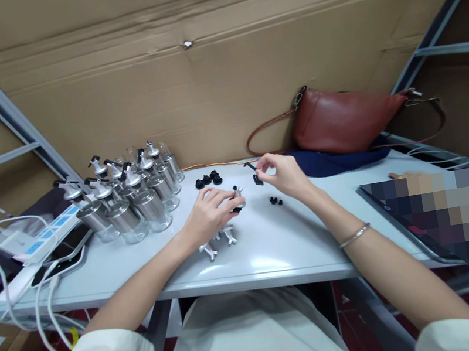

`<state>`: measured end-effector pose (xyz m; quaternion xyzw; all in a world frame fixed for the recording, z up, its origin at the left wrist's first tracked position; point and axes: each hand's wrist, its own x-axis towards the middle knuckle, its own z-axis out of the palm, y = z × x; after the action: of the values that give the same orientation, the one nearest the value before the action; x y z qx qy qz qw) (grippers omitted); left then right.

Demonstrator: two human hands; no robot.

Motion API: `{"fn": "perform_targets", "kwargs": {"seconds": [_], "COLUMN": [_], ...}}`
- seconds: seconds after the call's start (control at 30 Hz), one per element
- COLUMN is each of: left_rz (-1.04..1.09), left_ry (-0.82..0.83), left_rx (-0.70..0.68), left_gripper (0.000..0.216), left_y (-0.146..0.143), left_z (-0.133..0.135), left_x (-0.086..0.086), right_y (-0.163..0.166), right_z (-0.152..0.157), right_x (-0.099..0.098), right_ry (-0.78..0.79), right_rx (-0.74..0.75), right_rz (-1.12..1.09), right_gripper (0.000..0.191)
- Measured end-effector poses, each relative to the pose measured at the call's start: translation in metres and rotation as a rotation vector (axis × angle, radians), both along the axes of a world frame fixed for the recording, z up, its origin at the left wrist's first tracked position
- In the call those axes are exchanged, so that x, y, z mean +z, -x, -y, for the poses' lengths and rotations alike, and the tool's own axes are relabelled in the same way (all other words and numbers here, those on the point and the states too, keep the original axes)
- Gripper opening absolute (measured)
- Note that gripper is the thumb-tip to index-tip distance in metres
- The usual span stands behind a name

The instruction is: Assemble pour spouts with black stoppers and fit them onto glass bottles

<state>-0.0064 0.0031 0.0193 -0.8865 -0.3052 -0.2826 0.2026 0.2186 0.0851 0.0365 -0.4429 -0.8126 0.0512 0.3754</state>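
Observation:
My left hand is closed around a silver bottle pourer top with a black base, held just above the table. To its right, my right hand pinches a thin black lever between thumb and fingertips. Beside those fingertips are more small black parts, partly covered by the hand. Several tiny black caps lie below the right hand. Loose silver pourer spouts rest nearer me, below the left hand. Behind the left hand is a group of black ribbed stoppers.
Several glass-and-steel bottles with pourer tops stand at the left. A power strip and white cables lie beyond them. A brown bag sits on dark blue cloth at the back right. A dark-edged flat object, partly pixelated, lies at the right.

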Motion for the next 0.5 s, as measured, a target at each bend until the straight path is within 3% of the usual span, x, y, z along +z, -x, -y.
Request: {"fn": "perform_targets", "kwargs": {"seconds": [0.1, 0.2, 0.5], "left_rz": [-0.005, 0.028, 0.122], "left_ry": [0.005, -0.011, -0.024], "left_rx": [0.024, 0.029, 0.022], "left_gripper": [0.024, 0.025, 0.026], "left_y": [0.001, 0.002, 0.003], "left_z": [-0.001, -0.002, -0.003], "left_x": [-0.001, -0.003, -0.005], "right_y": [0.012, 0.020, 0.023], "right_z": [0.012, 0.022, 0.027], "right_x": [-0.001, -0.003, -0.003], "right_ry": [-0.171, -0.230, -0.222], "right_rx": [0.219, 0.327, 0.374], "right_rz": [-0.110, -0.120, -0.117], "right_gripper": [0.007, 0.009, 0.011]}}
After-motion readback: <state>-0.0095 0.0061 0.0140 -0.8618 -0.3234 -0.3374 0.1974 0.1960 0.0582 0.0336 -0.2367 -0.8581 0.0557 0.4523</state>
